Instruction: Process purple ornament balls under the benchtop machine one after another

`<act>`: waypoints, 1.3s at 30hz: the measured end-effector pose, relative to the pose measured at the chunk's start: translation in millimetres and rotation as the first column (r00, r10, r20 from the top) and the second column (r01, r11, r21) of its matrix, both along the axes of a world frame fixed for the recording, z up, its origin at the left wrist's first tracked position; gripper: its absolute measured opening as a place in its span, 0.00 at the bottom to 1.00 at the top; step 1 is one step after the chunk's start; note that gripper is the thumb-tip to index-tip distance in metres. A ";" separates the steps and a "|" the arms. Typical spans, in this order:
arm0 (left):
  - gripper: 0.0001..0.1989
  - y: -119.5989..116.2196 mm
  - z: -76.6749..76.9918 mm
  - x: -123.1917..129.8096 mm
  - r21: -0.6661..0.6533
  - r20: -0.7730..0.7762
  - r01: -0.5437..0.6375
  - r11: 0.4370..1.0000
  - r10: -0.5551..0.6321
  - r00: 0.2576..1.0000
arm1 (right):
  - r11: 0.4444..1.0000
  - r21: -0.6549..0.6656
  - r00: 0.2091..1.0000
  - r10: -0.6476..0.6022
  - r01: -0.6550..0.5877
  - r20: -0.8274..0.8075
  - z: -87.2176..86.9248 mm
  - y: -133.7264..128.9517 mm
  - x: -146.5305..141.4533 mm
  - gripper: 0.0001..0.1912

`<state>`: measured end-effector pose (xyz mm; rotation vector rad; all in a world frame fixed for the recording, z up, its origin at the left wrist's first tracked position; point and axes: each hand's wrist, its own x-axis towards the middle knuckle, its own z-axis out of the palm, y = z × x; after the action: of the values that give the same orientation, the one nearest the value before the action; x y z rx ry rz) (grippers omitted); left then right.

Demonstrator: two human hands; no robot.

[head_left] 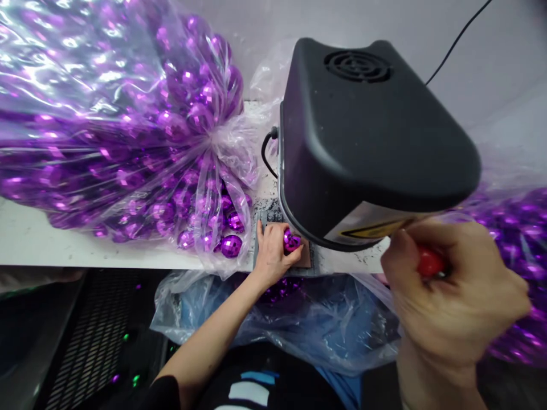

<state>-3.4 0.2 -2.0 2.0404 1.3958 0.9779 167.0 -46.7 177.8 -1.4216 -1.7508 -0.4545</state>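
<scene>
My left hand (270, 253) holds a small purple mirror ball (292, 240) on the base under a black press machine (367, 136), fingers wrapped around it. Close to the camera, my right hand (448, 296) is closed on the machine's red-knobbed lever (429, 263). A large clear plastic bag (106, 119) stuffed with purple mirror balls lies on the white table (43, 239) to the left, its tied neck reaching toward the machine.
A second clear bag (299, 324) with a few purple balls hangs open below the table edge over my lap. More bagged purple balls (517, 239) lie at the right. A black cable (457, 40) runs up the wall behind the machine.
</scene>
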 end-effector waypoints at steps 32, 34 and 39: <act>0.20 -2.3 11.2 0.0 -0.140 -0.005 -0.013 0.990 0.012 1.000 | 0.987 0.147 0.968 0.102 -0.070 -0.228 -77.3 1.6 -10.6 0.06; 0.20 -2.1 7.8 0.1 -0.138 0.021 -0.015 0.990 0.018 1.000 | 0.990 0.116 0.974 0.099 -0.076 -0.202 -83.9 3.1 -8.5 0.06; 0.21 -1.4 -0.5 -0.6 -0.097 0.102 -0.009 0.995 0.019 0.995 | 0.985 0.147 0.976 0.115 -0.088 -0.186 -108.4 4.2 -3.7 0.06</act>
<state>-4.0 -1.2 -2.5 1.8857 1.3777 0.9881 163.2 -42.4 69.4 -1.2301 -1.5953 -0.3617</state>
